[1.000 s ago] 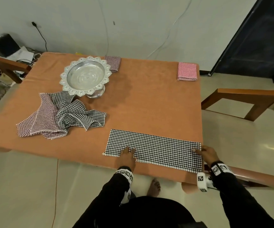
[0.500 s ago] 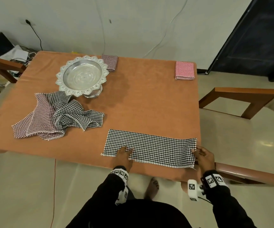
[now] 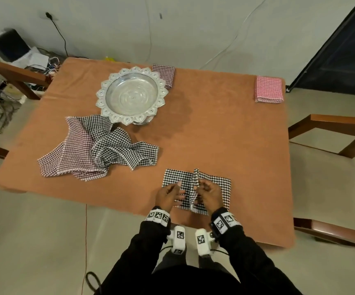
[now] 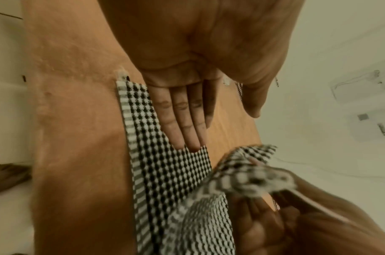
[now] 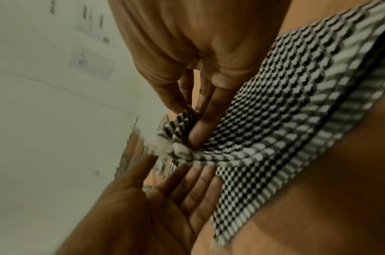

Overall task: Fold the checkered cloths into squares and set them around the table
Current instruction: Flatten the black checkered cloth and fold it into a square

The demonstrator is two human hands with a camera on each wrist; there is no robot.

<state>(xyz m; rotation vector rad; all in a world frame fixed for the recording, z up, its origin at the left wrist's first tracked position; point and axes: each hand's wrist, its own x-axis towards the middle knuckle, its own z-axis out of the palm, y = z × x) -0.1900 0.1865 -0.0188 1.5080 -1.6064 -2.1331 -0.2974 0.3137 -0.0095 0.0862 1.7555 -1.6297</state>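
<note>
The black-and-white checkered cloth (image 3: 210, 188) is lying near the front edge of the tabletop (image 3: 225, 133), toward its right corner, already a folded strip and now being doubled across its middle. The right hand (image 3: 209, 193) is pinching the strip's raised end between thumb and fingers, holding it upright over the centre, while the left hand (image 3: 169, 195) is lying flat with straight fingers (image 4: 182, 119), pressing the left half down.

The fabric is looking thin, light and limp (it is sagging wherever nothing supports it), so it is likely going to slide on the table cover unless one half is being pinned. The hemmed end and its corners are probably the best places to hold, since layers gripped there should stay aligned.

Two folded squares, a dark one (image 3: 166, 74) and a red one (image 3: 268, 89), are sitting along the far edge; a rumpled pile of cloths (image 3: 95, 150) is waiting beside the silver pedestal tray (image 3: 132, 96) toward the left.
</note>
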